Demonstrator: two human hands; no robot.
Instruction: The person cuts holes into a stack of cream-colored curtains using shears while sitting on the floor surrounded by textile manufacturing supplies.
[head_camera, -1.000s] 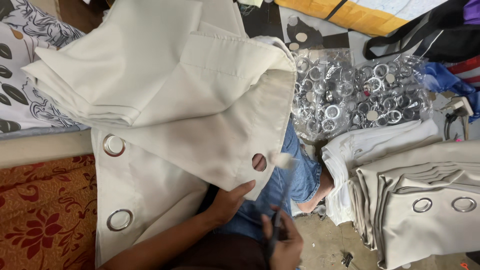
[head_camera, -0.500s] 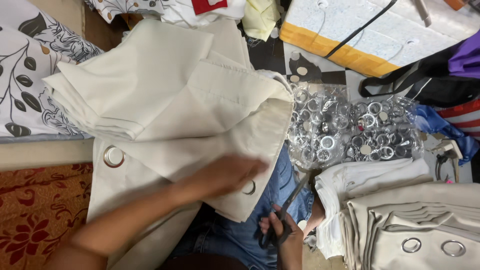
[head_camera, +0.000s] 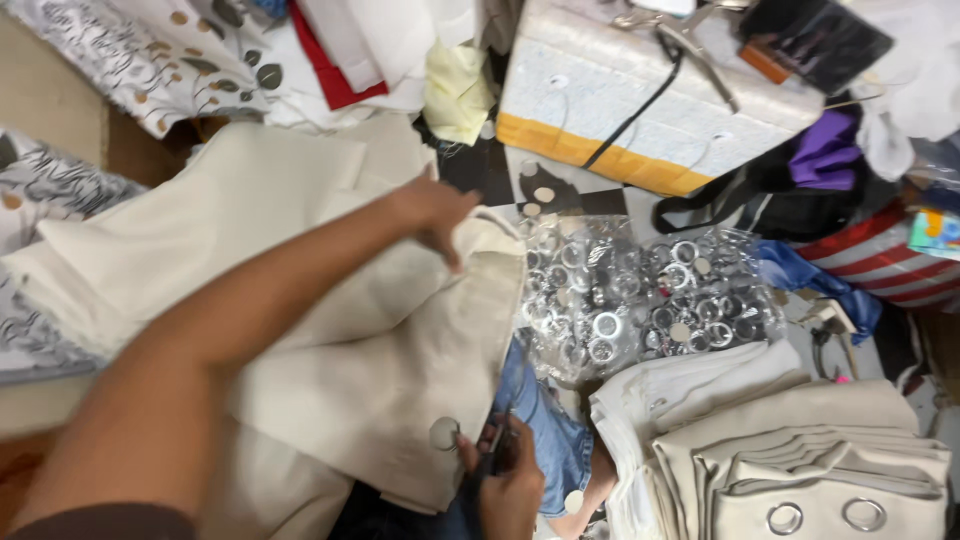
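A large cream curtain (head_camera: 300, 290) lies folded over my lap. My left hand (head_camera: 432, 212) reaches across it and pinches the fabric's far upper edge. My right hand (head_camera: 510, 480) is low at the curtain's near edge, closed around dark scissors (head_camera: 492, 448) beside a round cut hole (head_camera: 444, 433) in the cloth. A clear plastic bag of silver eyelet rings (head_camera: 640, 295) sits just right of the curtain.
Folded cream curtains with metal eyelets (head_camera: 810, 470) are stacked at lower right. A white and yellow foam block (head_camera: 640, 110) lies at the top, with a black bag (head_camera: 790, 200) and a striped bag (head_camera: 880, 260) beside it. Patterned fabrics (head_camera: 140, 60) pile at upper left.
My left hand has moved from the curtain's near edge up to its far edge. The view has tilted upward, showing the foam block. My right hand stays low with the scissors.
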